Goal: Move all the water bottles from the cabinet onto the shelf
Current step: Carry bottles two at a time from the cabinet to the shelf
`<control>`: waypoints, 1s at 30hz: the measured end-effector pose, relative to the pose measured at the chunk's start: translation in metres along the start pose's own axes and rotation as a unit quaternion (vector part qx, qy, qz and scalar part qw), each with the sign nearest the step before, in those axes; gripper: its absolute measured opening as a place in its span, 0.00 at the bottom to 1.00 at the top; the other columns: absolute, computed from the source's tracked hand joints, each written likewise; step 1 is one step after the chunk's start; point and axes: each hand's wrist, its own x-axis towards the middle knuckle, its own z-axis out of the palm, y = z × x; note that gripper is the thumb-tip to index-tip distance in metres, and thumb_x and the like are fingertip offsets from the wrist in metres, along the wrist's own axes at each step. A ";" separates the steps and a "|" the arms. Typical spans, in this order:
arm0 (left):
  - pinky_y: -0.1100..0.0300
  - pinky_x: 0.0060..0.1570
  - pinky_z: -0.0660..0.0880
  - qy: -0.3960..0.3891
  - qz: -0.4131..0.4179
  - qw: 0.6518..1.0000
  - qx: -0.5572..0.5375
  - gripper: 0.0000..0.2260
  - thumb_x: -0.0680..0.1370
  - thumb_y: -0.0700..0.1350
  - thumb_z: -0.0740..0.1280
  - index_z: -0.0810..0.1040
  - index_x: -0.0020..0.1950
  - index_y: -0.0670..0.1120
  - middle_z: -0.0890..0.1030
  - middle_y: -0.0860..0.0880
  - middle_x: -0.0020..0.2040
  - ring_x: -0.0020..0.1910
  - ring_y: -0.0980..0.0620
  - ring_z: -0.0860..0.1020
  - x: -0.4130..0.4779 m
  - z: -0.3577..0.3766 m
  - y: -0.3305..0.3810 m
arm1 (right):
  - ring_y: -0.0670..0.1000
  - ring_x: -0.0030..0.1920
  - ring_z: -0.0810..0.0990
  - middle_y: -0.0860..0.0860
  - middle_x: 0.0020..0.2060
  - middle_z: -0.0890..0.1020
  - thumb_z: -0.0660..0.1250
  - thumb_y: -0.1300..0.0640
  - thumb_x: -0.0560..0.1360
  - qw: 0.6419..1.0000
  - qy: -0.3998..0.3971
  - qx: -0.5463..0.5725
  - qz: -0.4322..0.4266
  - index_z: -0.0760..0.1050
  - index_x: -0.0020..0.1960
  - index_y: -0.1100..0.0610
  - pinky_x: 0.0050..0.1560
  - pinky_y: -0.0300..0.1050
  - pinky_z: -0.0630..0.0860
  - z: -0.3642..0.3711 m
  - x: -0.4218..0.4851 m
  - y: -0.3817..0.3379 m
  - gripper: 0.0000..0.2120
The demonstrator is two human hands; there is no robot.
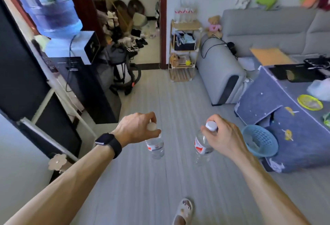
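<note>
One wide-angle view from the person's head, facing forward and down into a room. The left hand and right hand sit near the lens at lower centre, holding the left bottle and right bottle by their cap ends. Beyond the grips the floor recedes to a distant wooden shelf. Straight lines bow near the edges.

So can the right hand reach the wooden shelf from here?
Probably not yet. The right hand, its fingers gripping a bottle by the cap, hangs over open floor, and the shelf stands far off beside the sofa. The floor between looks free.
</note>
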 end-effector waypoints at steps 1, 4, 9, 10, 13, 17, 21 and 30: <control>0.57 0.36 0.75 -0.003 0.000 1.000 0.001 0.14 0.72 0.65 0.64 0.71 0.49 0.57 0.79 0.55 0.39 0.38 0.52 0.77 0.020 -0.007 0.006 | 0.52 0.38 0.72 0.43 0.37 0.77 0.69 0.46 0.71 1.000 -0.009 0.004 -0.005 0.68 0.44 0.49 0.39 0.45 0.68 -0.003 0.021 0.009 0.12; 0.56 0.38 0.75 -0.001 0.011 1.000 0.028 0.15 0.72 0.66 0.64 0.70 0.49 0.57 0.77 0.55 0.39 0.39 0.50 0.77 0.083 -0.024 0.021 | 0.52 0.39 0.74 0.43 0.37 0.77 0.70 0.47 0.71 1.000 -0.019 0.017 -0.015 0.70 0.44 0.51 0.39 0.45 0.67 -0.018 0.084 0.029 0.12; 0.54 0.40 0.77 0.014 0.010 1.000 0.019 0.14 0.73 0.66 0.64 0.70 0.49 0.57 0.79 0.54 0.41 0.40 0.50 0.78 0.178 -0.049 0.027 | 0.52 0.40 0.73 0.45 0.40 0.79 0.71 0.48 0.73 0.999 -0.014 0.016 -0.038 0.71 0.45 0.51 0.39 0.45 0.64 -0.033 0.190 0.044 0.10; 0.54 0.40 0.77 0.019 0.010 1.000 0.021 0.15 0.73 0.66 0.64 0.70 0.49 0.57 0.79 0.54 0.41 0.40 0.50 0.77 0.196 -0.053 0.026 | 0.51 0.40 0.73 0.45 0.40 0.79 0.71 0.48 0.73 0.999 -0.013 0.019 -0.037 0.71 0.45 0.51 0.39 0.45 0.64 -0.033 0.210 0.047 0.10; 0.56 0.38 0.75 0.040 0.016 0.999 0.024 0.15 0.73 0.66 0.64 0.70 0.49 0.57 0.79 0.54 0.41 0.39 0.51 0.77 0.255 -0.064 0.018 | 0.53 0.41 0.74 0.45 0.39 0.79 0.71 0.49 0.73 1.000 -0.004 0.023 -0.020 0.72 0.45 0.52 0.40 0.45 0.65 -0.034 0.270 0.058 0.10; 0.56 0.38 0.78 0.042 0.036 0.998 0.035 0.16 0.72 0.67 0.64 0.71 0.50 0.57 0.79 0.55 0.40 0.39 0.52 0.77 0.341 -0.077 0.004 | 0.55 0.43 0.75 0.46 0.39 0.80 0.70 0.49 0.73 0.999 -0.009 0.034 0.009 0.73 0.45 0.52 0.43 0.47 0.68 -0.028 0.351 0.071 0.09; 0.57 0.38 0.76 0.036 0.062 0.996 0.050 0.15 0.72 0.67 0.64 0.71 0.49 0.58 0.78 0.55 0.39 0.39 0.52 0.78 0.432 -0.091 -0.014 | 0.54 0.43 0.76 0.45 0.38 0.80 0.71 0.48 0.73 0.999 -0.009 0.039 0.028 0.73 0.44 0.51 0.43 0.46 0.68 -0.015 0.431 0.079 0.09; 0.60 0.31 0.65 0.026 0.107 0.992 0.058 0.13 0.73 0.65 0.65 0.68 0.48 0.58 0.75 0.57 0.39 0.38 0.53 0.75 0.629 -0.138 -0.038 | 0.50 0.41 0.76 0.44 0.37 0.80 0.72 0.50 0.73 0.997 0.004 0.057 0.047 0.73 0.43 0.51 0.38 0.40 0.69 -0.010 0.611 0.093 0.09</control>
